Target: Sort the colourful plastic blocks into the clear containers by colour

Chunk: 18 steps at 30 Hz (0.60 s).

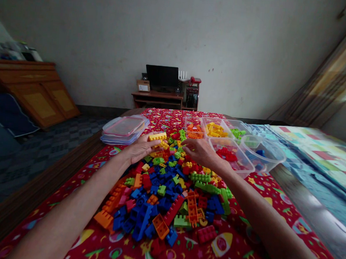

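My left hand [142,148] is closed around long yellow toy building blocks [157,136], held over the far left part of the block pile. At least two yellow pieces seem stacked together there. My right hand [200,150] hovers at the far right of the pile, with its fingers loosely bent and apart and no block visible in them. Below both hands spreads a heap of mixed building blocks [160,183] in blue, red, orange, green and yellow. Green blocks [182,135] lie just beyond the gap between my hands.
Clear bins at the right hold sorted blocks: orange [194,132], yellow [215,129], green [237,133], red [226,154] and blue [259,153]. Stacked lids [124,128] rest at the left. A red patterned cloth [221,244] covers the table. A bed [320,162] stands at the right.
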Tool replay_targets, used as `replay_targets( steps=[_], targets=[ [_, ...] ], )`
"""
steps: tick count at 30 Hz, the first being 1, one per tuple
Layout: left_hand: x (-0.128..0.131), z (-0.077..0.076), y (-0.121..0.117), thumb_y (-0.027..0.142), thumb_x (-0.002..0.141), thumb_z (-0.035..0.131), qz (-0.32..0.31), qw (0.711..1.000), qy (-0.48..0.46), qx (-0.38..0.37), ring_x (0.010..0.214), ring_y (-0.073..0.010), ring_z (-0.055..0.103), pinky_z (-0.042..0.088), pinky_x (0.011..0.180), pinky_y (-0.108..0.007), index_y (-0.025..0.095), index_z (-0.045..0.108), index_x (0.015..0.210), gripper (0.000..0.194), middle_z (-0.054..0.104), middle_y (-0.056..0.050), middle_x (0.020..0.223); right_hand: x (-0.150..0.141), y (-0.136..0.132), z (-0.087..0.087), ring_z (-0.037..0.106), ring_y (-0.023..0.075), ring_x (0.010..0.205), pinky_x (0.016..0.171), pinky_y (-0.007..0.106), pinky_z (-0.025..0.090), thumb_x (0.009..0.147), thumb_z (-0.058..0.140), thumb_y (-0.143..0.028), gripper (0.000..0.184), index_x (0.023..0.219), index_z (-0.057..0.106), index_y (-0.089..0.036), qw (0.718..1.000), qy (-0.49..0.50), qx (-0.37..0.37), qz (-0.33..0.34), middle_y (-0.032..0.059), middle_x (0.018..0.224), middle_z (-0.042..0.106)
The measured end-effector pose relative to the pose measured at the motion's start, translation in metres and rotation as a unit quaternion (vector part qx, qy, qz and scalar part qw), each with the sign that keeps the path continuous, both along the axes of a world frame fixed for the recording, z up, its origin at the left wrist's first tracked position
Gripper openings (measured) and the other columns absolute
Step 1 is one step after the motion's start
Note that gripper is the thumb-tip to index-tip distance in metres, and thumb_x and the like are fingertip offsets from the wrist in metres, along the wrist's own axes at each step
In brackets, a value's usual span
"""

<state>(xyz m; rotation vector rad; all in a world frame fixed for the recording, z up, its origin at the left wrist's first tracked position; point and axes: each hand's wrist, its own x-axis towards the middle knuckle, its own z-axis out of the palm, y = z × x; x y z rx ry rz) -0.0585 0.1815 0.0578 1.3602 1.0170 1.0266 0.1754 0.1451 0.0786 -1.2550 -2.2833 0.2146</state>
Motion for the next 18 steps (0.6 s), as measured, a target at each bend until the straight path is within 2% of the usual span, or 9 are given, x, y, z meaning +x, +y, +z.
replay_targets(
  steps=[2, 4, 7, 9, 13, 18],
  targets=[
    [0.007, 0.004, -0.007, 0.027, 0.072, 0.074, -0.027, 0.999, -0.009, -0.027, 0.09, -0.018, 0.066, 0.057, 0.077, -0.029, 0.018, 0.057, 0.11, 0.043, 0.067, -0.007, 0.104, -0.001, -0.002, 0.0, 0.065, 0.0195, 0.078, 0.073, 0.031, 0.044, 0.089, 0.05, -0.026, 0.031, 0.114, 0.065, -0.015, 1.0, 0.023, -0.005, -0.005, 0.0074, 0.082, 0.071],
    [0.014, 0.007, -0.014, 0.024, 0.073, 0.074, -0.047, 0.998, -0.008, -0.038, 0.092, -0.0178, 0.066, 0.057, 0.077, -0.028, 0.018, 0.058, 0.111, 0.041, 0.067, -0.007, 0.108, -0.002, -0.003, 0.0, 0.065, 0.0217, 0.089, 0.078, 0.033, 0.046, 0.09, 0.053, -0.031, 0.045, 0.131, 0.052, -0.014, 0.999, 0.046, -0.011, 0.015, 0.011, 0.097, 0.07],
    [0.027, 0.009, -0.026, 0.022, 0.077, 0.07, -0.092, 0.993, -0.009, -0.068, 0.091, -0.0171, 0.067, 0.056, 0.076, -0.026, 0.018, 0.059, 0.111, 0.036, 0.069, -0.007, 0.105, -0.004, -0.006, -0.005, 0.056, 0.0252, 0.114, 0.09, 0.037, 0.045, 0.084, 0.063, -0.036, 0.071, 0.145, 0.032, -0.016, 0.995, 0.047, -0.003, 0.087, 0.0184, 0.131, 0.054],
    [0.037, 0.011, -0.033, 0.023, 0.081, 0.065, -0.104, 0.99, -0.022, -0.094, 0.087, -0.0167, 0.068, 0.056, 0.073, -0.025, 0.018, 0.06, 0.109, 0.028, 0.07, -0.007, 0.1, -0.008, -0.008, -0.009, 0.047, 0.0269, 0.124, 0.095, 0.039, 0.043, 0.081, 0.066, -0.033, 0.076, 0.146, 0.03, -0.015, 0.991, 0.026, -0.005, 0.131, 0.0202, 0.14, 0.045],
    [0.05, 0.012, -0.043, 0.019, 0.084, 0.055, -0.098, 0.987, -0.068, -0.109, 0.086, -0.0179, 0.068, 0.055, 0.07, -0.026, 0.014, 0.061, 0.104, 0.021, 0.07, -0.009, 0.098, -0.016, -0.008, -0.021, 0.056, 0.0242, 0.11, 0.088, 0.036, 0.046, 0.083, 0.063, -0.022, 0.061, 0.139, 0.04, -0.012, 0.988, 0.02, -0.028, 0.149, 0.0192, 0.125, 0.057],
    [0.043, 0.013, -0.042, 0.025, 0.083, 0.059, -0.11, 0.988, -0.044, -0.102, 0.094, -0.0186, 0.067, 0.054, 0.085, -0.032, 0.015, 0.056, 0.117, 0.035, 0.069, -0.011, 0.106, -0.013, 0.001, -0.028, 0.062, 0.018, 0.089, 0.076, 0.028, 0.044, 0.085, 0.057, -0.014, 0.032, 0.117, 0.058, -0.014, 0.993, 0.045, -0.013, 0.111, 0.0112, 0.101, 0.068]
  ],
)
